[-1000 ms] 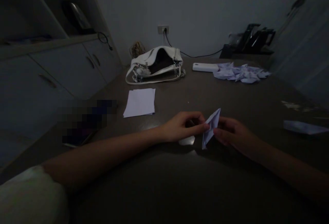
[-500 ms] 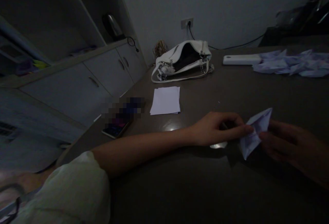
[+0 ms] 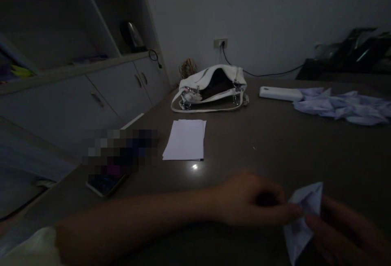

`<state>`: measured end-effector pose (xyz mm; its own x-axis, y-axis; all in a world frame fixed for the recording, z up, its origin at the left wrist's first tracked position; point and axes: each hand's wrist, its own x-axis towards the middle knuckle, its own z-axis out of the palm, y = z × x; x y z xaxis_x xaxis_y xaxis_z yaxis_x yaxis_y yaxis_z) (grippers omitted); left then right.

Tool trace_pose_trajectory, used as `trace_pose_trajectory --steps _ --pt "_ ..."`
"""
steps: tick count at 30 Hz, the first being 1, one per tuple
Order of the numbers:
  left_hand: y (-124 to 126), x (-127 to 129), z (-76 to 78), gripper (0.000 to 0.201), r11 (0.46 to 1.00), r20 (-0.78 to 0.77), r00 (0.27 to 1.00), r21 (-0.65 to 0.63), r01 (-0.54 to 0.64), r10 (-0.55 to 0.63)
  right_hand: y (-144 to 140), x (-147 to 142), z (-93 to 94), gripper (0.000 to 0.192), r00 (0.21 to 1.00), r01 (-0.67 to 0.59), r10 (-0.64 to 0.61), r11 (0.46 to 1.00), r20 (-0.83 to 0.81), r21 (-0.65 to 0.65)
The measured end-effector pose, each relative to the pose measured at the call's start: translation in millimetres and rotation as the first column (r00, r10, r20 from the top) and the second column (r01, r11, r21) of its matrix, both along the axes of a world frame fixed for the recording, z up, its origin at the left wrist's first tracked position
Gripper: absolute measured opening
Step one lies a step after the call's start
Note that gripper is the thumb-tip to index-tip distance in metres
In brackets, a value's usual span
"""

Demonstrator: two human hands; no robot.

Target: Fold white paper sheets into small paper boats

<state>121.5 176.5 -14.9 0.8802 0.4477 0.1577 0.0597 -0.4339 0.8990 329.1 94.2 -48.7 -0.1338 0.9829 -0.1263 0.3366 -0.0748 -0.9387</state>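
A folded piece of white paper (image 3: 297, 233), creased into a pointed shape with a hollow in it, is held low at the right above the dark table (image 3: 232, 148). My left hand (image 3: 256, 201) pinches its left side between thumb and fingers. On its right side, the thumb and fingers of my right hand (image 3: 345, 229) grip the same paper. The lower right of that hand runs out of view. A stack of flat white paper sheets (image 3: 185, 139) lies farther off, to the left of my hands.
Behind the stack lies a white handbag (image 3: 210, 80), its top gaping. A phone (image 3: 106, 180), partly blurred out, rests at the table's left edge. At the back right are a white oblong object (image 3: 281, 93) and a heap of folded papers (image 3: 345, 105). Cabinets (image 3: 113, 86) stand left.
The view has tilted up, so the table, the things on it and my hands sit lower in the picture. Both hands keep their hold on the folded paper.
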Motion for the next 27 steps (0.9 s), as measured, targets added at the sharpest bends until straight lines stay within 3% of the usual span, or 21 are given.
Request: trace_pose_trajectory --steps 4,8,14,19,23,27 --pt "1 3 2.4 0.029 0.996 0.016 1.000 0.091 0.003 -0.004 -1 -4 15.0 0.035 1.000 -0.015 0.014 0.998 -0.026 -0.057" --pt "-1 4 5.4 0.022 0.996 -0.018 1.000 0.088 -0.017 0.019 -2 -15 26.3 0.036 0.997 -0.006 0.001 0.998 -0.078 -0.067" --pt "-4 4 9.6 0.021 0.996 -0.066 0.997 0.086 -0.034 0.040 -2 -12 25.9 0.030 0.991 -0.103 0.103 0.995 -0.088 0.011" --pt "-3 3 14.6 0.024 0.995 -0.075 0.994 0.068 -0.074 0.079 1 -9 26.5 0.031 0.981 -0.134 0.124 0.989 -0.149 -0.057" --pt "-1 3 22.1 0.029 0.995 -0.103 0.993 0.087 -0.041 0.050 5 -6 16.9 0.036 0.957 -0.167 0.153 0.985 -0.248 -0.035" --pt "0 3 24.0 0.025 0.992 -0.130 0.990 0.119 -0.045 0.060 8 -5 14.1 0.033 0.961 -0.159 0.138 0.985 -0.242 -0.070"
